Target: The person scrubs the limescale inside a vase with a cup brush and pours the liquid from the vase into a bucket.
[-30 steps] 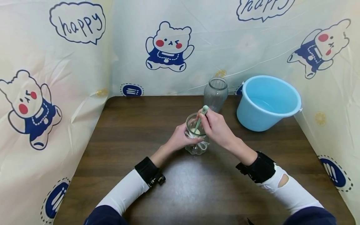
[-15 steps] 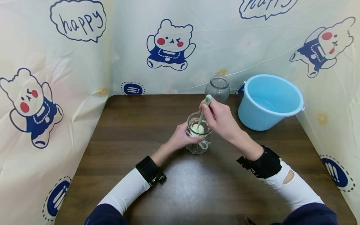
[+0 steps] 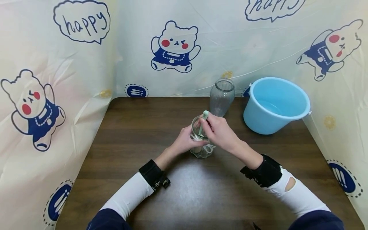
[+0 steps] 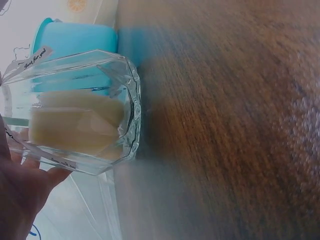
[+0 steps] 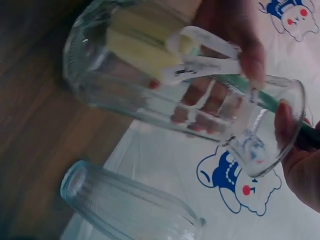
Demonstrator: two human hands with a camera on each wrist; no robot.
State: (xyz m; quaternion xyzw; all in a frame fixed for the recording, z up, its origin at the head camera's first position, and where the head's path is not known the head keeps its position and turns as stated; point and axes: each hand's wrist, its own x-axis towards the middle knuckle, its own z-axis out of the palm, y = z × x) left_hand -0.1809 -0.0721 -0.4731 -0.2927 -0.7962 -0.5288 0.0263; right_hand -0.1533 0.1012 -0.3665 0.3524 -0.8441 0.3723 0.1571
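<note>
My left hand [image 3: 184, 140] grips a clear glass jar [image 3: 202, 154] around its neck, over a white printed ribbon [image 5: 210, 66] tied in a bow. The jar stands upright, its faceted base on or near the table. In my right hand [image 3: 223, 132] is the pale green handle of a sponge bottle brush [image 3: 205, 114], pinched between thumb and fingers just above the rim. The brush's cream sponge head [image 4: 75, 122] sits deep inside the jar, close to the base, as the left wrist view shows. Part of the rim is hidden behind my right fingers.
A tall ribbed glass vase [image 3: 222, 97] stands right behind the jar. To its right is a light blue bucket [image 3: 260, 118] near the back edge. The brown wooden table [image 3: 129, 137] is bounded by printed cloth walls [image 3: 132, 48]. A small dark object [image 3: 256, 226] shows at the front edge.
My right hand rose with the brush, lifting the sponge head toward the jar's mouth, then came down, pushing it deep inside. My left hand has kept its grip on the jar.
</note>
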